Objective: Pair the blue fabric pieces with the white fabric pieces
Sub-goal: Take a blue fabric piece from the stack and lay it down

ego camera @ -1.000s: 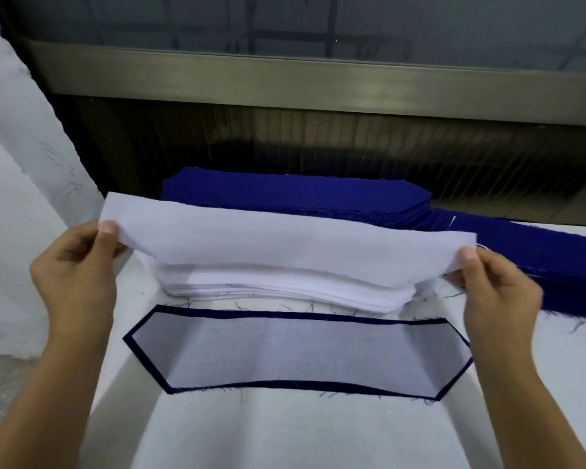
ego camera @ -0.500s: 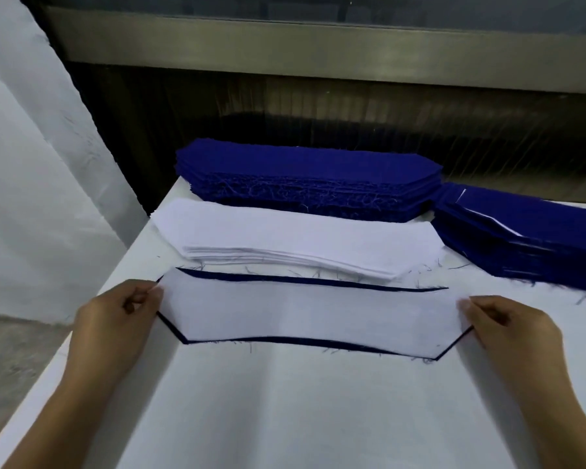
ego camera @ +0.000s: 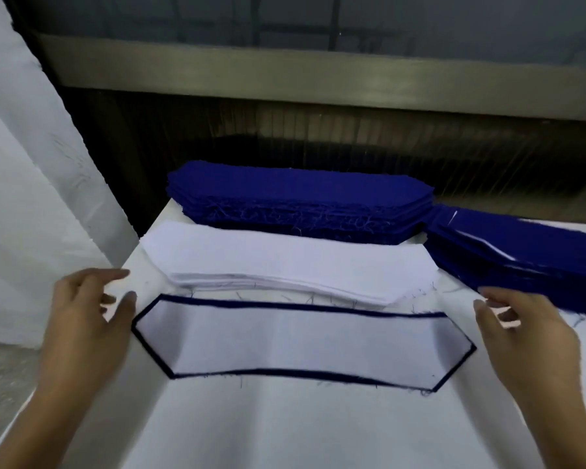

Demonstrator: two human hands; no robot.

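A white fabric piece [ego camera: 301,343] lies flat on a blue piece whose dark edge [ego camera: 305,305] shows all round it, in the middle of the white table [ego camera: 285,431]. Behind it sits a stack of white pieces [ego camera: 285,262]. Further back is a thick stack of blue pieces [ego camera: 298,198], and a second blue stack [ego camera: 528,255] lies at the right. My left hand [ego camera: 85,319] hovers just left of the pair with relaxed fingers, holding nothing. My right hand [ego camera: 528,330] hovers just right of it, also loose and empty.
A white fabric sheet [ego camera: 24,198] hangs at the left beside the table's left edge. A metal rail [ego camera: 318,79] and a dark slatted panel [ego camera: 352,140] run along the back, right behind the blue stacks.
One second ago both hands held a white piece up by its ends; they lowered it onto the blue piece, then let go and drew slightly outward.
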